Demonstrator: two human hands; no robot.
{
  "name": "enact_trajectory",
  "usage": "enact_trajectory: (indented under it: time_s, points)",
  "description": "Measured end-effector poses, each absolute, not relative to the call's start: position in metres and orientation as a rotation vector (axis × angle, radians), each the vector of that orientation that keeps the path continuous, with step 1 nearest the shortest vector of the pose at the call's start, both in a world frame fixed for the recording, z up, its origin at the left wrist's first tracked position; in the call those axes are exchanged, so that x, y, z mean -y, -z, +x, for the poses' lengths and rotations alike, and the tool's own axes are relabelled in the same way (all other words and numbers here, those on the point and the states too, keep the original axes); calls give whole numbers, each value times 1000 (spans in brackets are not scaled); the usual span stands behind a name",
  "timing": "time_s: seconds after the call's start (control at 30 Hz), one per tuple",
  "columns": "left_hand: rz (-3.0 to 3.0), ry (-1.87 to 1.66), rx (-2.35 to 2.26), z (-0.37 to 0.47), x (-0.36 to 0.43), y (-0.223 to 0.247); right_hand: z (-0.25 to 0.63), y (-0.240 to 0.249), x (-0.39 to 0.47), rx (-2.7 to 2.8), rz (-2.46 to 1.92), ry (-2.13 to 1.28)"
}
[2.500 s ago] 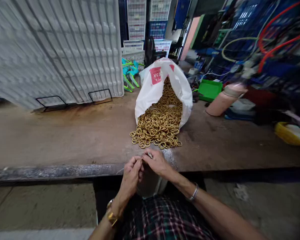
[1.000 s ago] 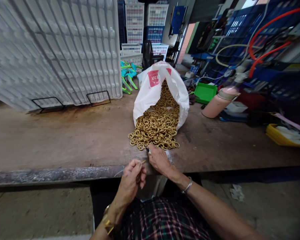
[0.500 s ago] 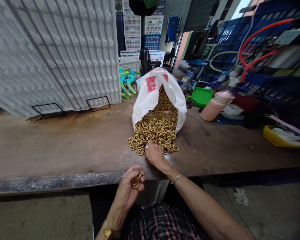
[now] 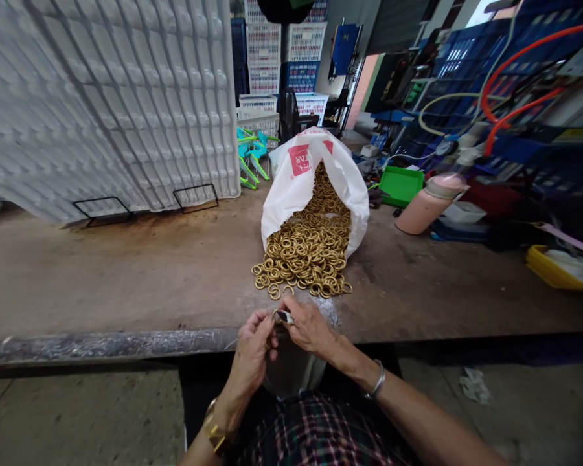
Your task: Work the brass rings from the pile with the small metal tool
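Observation:
Over the table's front edge, my two hands meet at the fingertips. My left hand (image 4: 253, 349) is closed around brass-coloured rings, mostly hidden by its fingers. A brass-coloured ring (image 4: 275, 313) shows where the fingertips meet, and my right hand (image 4: 311, 327) pinches at it. At the right fingertips is a small white-and-dark piece (image 4: 285, 316); whether it is held or wrapped on a finger I cannot tell. Just beyond lies a heap of similar rings (image 4: 304, 252), spilling from the open mouth of a white plastic bag (image 4: 284, 188) with red print.
Ribbed white panels (image 4: 165, 97) stand at the left on black wire supports (image 4: 197, 194). To the right are a green tray (image 4: 402, 186), a pink bottle (image 4: 420, 210) and a yellow tray (image 4: 556, 272). Stacked crates (image 4: 265, 48) rise behind the worktable (image 4: 102, 278).
My right hand has drawn back from the ring heap to my left hand, and their fingertips now meet. The left hand has turned, hiding most of its rings. The view has shifted slightly.

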State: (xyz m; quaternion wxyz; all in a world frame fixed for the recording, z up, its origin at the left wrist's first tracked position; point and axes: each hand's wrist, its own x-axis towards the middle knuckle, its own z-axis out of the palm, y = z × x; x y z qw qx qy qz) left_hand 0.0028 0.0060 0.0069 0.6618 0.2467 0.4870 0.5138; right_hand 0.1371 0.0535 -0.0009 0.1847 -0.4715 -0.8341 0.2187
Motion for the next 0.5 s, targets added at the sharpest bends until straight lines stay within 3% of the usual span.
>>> enact_trajectory:
  time_s: [0.2,0.5]
  points:
    - [671,-1121,-1215,3,-4,-2,132,-6,-46,2121,-1292,-875]
    - [825,-1177,-1306,5,-4,-6,122,0,-42,1463,-1312,-1680]
